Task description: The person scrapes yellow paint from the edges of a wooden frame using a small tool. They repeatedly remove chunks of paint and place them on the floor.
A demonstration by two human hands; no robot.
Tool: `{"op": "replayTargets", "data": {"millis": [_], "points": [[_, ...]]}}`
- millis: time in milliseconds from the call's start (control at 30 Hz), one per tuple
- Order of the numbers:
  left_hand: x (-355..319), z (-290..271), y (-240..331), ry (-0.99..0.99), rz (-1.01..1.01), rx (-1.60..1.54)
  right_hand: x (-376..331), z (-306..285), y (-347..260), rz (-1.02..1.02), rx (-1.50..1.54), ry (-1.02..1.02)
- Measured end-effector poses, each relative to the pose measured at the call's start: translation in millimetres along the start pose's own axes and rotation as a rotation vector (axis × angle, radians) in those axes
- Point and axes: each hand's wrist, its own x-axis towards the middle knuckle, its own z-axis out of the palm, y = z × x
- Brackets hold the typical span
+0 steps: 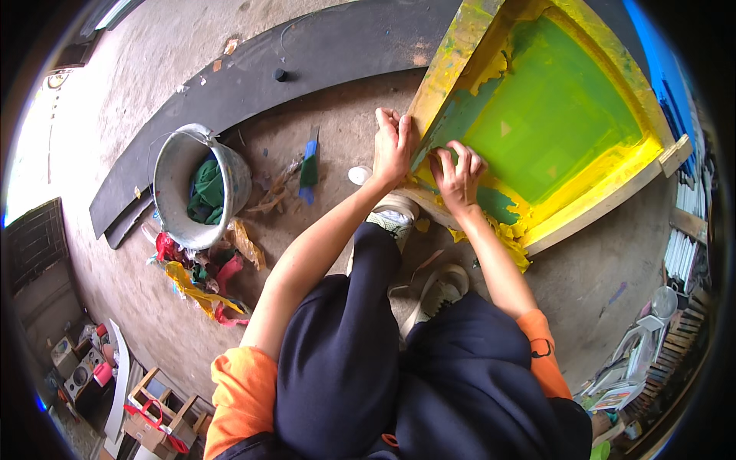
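Note:
A wooden screen-printing frame leans up in front of me on the right, its inner edges crusted with yellow ink. Green mesh fills it, with darker green patches along the left side. My left hand is closed on the frame's left side near its lower corner. Just inside that corner, my right hand has its fingers curled together against the inked edge; what they pinch is hidden. Loose, wrinkled yellow film hangs off the near side below my right wrist.
A grey bucket holding dark green cloth stands at left, beside coloured scraps. A blue-and-green strip lies on the floor near a white round object. A long black panel curves behind; stacked frames line the right.

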Motion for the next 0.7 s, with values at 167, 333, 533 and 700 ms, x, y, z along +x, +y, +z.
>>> {"op": "replayTargets", "data": {"millis": [167, 333, 533, 700], "points": [[0.3, -1.5, -1.4, 0.009, 0.025, 0.022, -2.6, 4.1, 2.3, -0.054, 0.025, 0.034], [0.8, -1.5, 0.4, 0.007, 0.038, 0.010, -5.2, 5.5, 1.9, -0.045, 0.056, 0.003], [1.1, -1.0, 0.5, 0.008, 0.030, 0.020, -7.0, 12.1, -0.5, -0.090, 0.030, -0.034], [1.5, -0.4, -2.0, 0.000, 0.029, -0.001, -22.9, 9.0, -1.0, -0.148, 0.085, -0.075]]}}
